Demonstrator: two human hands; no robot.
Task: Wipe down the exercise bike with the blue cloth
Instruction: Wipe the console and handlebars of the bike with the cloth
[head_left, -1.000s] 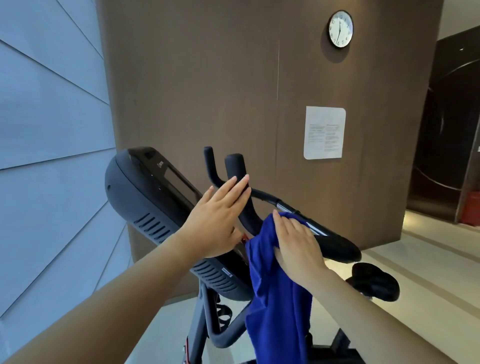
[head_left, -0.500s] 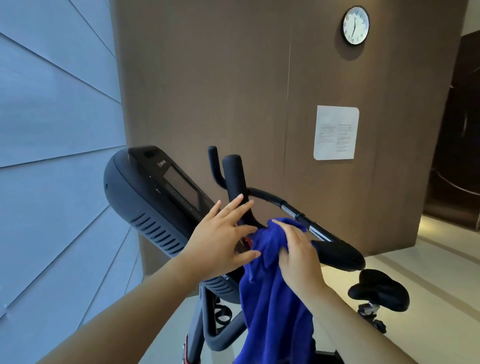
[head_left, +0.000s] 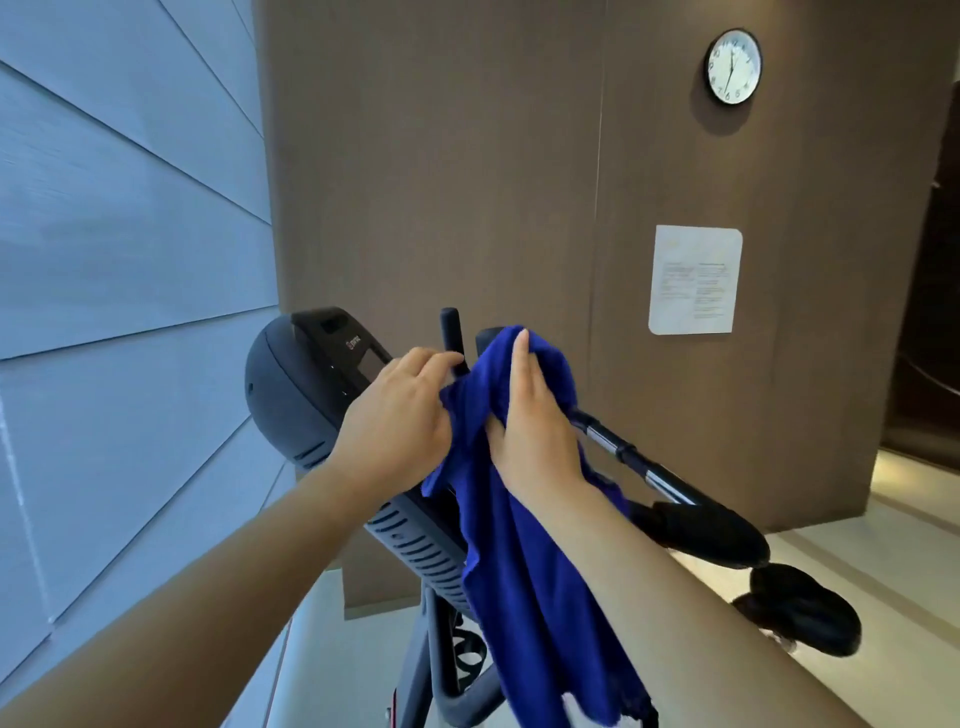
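Lifted since the earlier frame, the blue cloth is draped over the handlebar of the exercise bike, pressed by the straight-fingered right grip and pinched by the left grip; handlebar wiping is judged under way, a downward stroke being needed next.

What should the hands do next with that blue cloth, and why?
Probably draw the cloth down along the handlebar toward its black grip. The right hand presses the cloth flat over the bar's upright tip, the left hand pinches its edge, and the bar below is uncovered.
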